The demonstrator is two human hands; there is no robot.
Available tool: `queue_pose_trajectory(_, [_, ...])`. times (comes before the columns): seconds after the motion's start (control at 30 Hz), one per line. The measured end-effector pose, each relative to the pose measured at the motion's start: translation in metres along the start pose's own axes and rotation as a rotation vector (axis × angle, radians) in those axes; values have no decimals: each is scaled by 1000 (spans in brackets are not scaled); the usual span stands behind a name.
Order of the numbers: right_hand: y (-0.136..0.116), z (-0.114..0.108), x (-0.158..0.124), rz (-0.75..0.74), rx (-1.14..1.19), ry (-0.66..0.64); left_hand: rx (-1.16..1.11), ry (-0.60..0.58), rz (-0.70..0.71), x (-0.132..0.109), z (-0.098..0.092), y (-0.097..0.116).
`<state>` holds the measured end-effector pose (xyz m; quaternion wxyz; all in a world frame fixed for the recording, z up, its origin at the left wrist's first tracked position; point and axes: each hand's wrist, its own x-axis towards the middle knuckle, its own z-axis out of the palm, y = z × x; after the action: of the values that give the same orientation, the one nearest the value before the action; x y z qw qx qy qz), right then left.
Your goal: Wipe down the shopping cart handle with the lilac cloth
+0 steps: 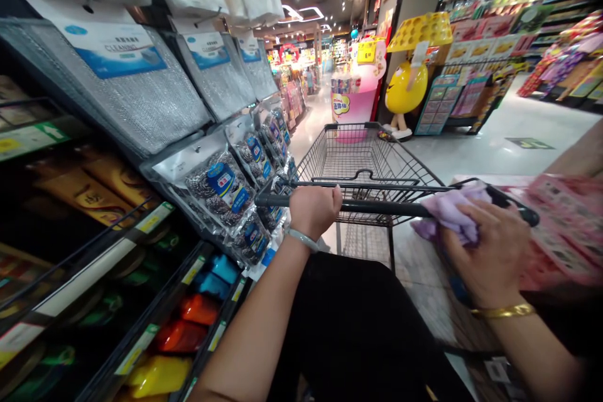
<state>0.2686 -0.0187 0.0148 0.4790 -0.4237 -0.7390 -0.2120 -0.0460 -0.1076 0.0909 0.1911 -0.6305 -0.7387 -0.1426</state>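
Observation:
A wire shopping cart [351, 154] stands ahead of me, with a dark handlebar [377, 206] across its near side. My left hand [311, 208] is wrapped around the bar near its left end, a pale bangle on that wrist. On the right, my right hand [490, 248] is closed on a crumpled lilac cloth [456, 210], which lies against the right part of the handlebar. A gold bracelet circles that wrist. The fingers of this hand are partly blurred.
Close on the left, a shelf holds packs of scouring balls [230, 191], hanging cleaning cloths [127, 88] and bottles [188, 320]. Pink packages [565, 232] stand close on the right. Beyond the cart are a pink display [353, 103] and a yellow figure [406, 91].

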Motion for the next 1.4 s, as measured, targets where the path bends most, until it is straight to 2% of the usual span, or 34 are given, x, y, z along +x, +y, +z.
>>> queue_pose_trajectory(0.07, [-2,-2,1,-68,-6,-77,6,-6,3,0,0,0])
queue_pose_trajectory(0.1, [-1,-3,2,-75,-13,-75,7,-11,3,0,0,0])
queue_pose_trajectory(0.23, [-10,-2,0,17,0,47,8,-21,-7,1,-1,3])
queue_pose_trajectory(0.4, [-35,0,-2,-208,108,-62,23,-3,-15,1,-1,3])
queue_pose_trajectory(0.47, [-33,-1,-3,-149,112,-42,21,-4,-1,0,-1,2])
queue_pose_trajectory(0.6, [-33,-1,-17,63,68,46,18,-3,7,0,-1,2])
queue_pose_trajectory(0.7, [-46,6,-32,68,104,62,16,0,-17,1,-1,3])
queue_pose_trajectory(0.93, [-63,40,-53,136,220,220,16,-24,-26,2,1,6])
queue_pose_trajectory(1.03, [-67,60,-61,182,286,217,8,-32,-17,3,2,9])
queue_pose_trajectory(1.2, [-74,103,-45,366,428,221,4,-33,-7,4,3,11])
queue_pose_trajectory(1.3, [-82,128,-28,332,546,151,8,-35,-6,4,2,11])
queue_pose_trajectory(1.4, [-98,142,-20,302,675,-30,18,-26,-7,3,1,10])
